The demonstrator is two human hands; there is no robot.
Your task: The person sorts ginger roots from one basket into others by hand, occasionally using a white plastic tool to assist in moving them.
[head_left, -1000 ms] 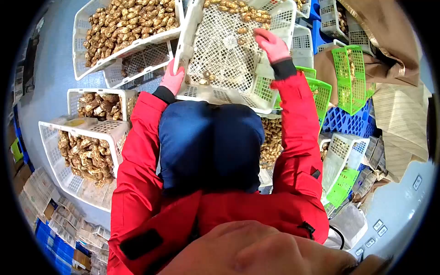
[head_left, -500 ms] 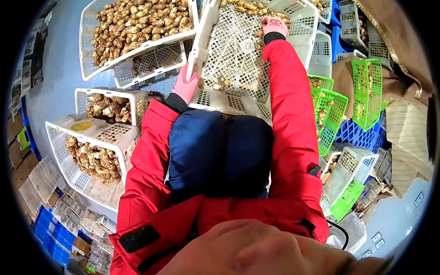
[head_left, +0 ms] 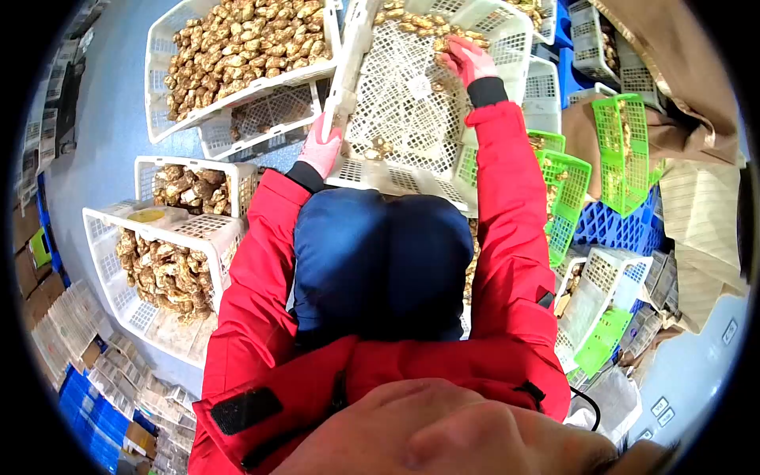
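In front of my knees a white plastic crate (head_left: pixel 412 119) is tilted towards me. My left hand (head_left: pixel 322 150), in a pink glove, is closed on its near left corner. Brown, knobbly tubers (head_left: pixel 419 22) lie in a row along the crate's far side, and a few small pieces (head_left: pixel 378 149) lie near its close edge. My right hand (head_left: pixel 472 60), also gloved in pink, reaches inside at the far right. Its fingers are curled beside the tubers there; what they hold, if anything, is hard to make out.
A heaped crate of tubers (head_left: pixel 245 55) stands at the upper left, above another crate (head_left: pixel 269 115). Crates with larger clumps (head_left: pixel 162 273) are left of my knees. Green baskets (head_left: pixel 566 198) and a blue crate (head_left: pixel 621 229) stand on the right.
My right hand has moved down and slightly left relative to the crate's far tubers, with the fingers now pointing left. My left hand stays on the crate's corner. The view has shifted slightly.
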